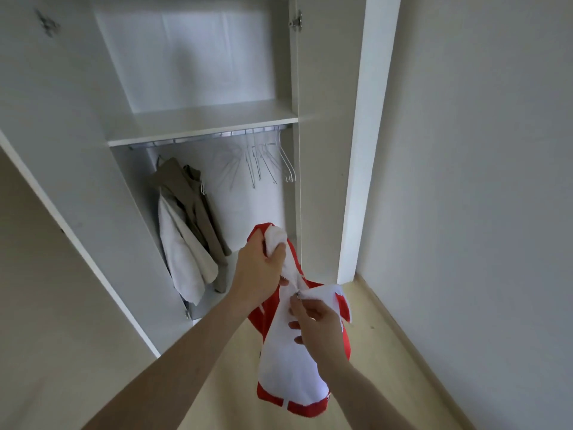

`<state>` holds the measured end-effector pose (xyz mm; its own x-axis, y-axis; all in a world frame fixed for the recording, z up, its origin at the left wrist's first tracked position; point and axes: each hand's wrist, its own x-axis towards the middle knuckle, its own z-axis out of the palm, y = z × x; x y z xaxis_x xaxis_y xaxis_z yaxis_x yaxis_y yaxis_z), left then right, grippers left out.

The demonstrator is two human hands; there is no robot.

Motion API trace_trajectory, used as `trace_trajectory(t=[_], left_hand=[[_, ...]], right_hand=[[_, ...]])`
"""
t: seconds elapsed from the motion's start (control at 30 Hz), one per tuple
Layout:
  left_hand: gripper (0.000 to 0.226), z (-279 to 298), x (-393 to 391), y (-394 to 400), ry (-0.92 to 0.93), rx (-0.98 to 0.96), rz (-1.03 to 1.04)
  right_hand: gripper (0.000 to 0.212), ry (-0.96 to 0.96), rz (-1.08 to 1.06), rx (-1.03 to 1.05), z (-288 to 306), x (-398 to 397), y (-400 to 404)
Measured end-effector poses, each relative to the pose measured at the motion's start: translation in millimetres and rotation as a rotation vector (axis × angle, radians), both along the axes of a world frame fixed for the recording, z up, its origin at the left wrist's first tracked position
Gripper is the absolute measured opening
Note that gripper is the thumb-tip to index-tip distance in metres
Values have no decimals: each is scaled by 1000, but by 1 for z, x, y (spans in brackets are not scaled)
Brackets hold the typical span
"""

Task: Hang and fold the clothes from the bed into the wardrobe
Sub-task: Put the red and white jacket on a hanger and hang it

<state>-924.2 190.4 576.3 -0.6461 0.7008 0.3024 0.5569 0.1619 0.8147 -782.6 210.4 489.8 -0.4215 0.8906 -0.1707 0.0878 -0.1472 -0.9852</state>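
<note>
**Red-and-white garment held before the open wardrobe**

The left hand [263, 268] grips a bunched upper fold of the soft red-and-white garment [291, 367]; the right hand [319, 324] pinches its small metal zipper pull [297, 294] lower down. The cloth hangs limp between and below them, in front of the white wardrobe [201, 119]. Inside, thin wire hangers [263, 159] hang on the rail [217, 136] beside a khaki jacket [192, 206] and a white one [183, 259].

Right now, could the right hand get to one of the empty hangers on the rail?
Probably not yet. The way to the empty hangers looks open, with the wardrobe door swung aside, but the right hand is pinching the zipper of the red and white jacket, which the left hand grips.
</note>
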Motion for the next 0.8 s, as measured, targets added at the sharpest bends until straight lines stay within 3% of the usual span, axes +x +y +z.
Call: trace_trajectory(t=[0.13,0.4,0.57,0.67,0.73,0.8], left_hand=[[21,-3,-57,9,28,-30,-80],[30,-27,-185,27,175,-103,-25],[41,-30,-241,39,300,-86,55],[38,-24,-259,49,380,-79,80],[36,-15,-269,53,322,-15,79],[33,1,-285,51,119,170,105]], right_hand=[[11,-81,134,147,4,-49,15],[15,-281,233,27,-14,-148,44],[22,-324,256,210,-19,-214,32],[25,-312,234,211,-16,-252,35],[27,-292,176,163,-18,-273,46],[24,-326,118,137,-30,-288,53]])
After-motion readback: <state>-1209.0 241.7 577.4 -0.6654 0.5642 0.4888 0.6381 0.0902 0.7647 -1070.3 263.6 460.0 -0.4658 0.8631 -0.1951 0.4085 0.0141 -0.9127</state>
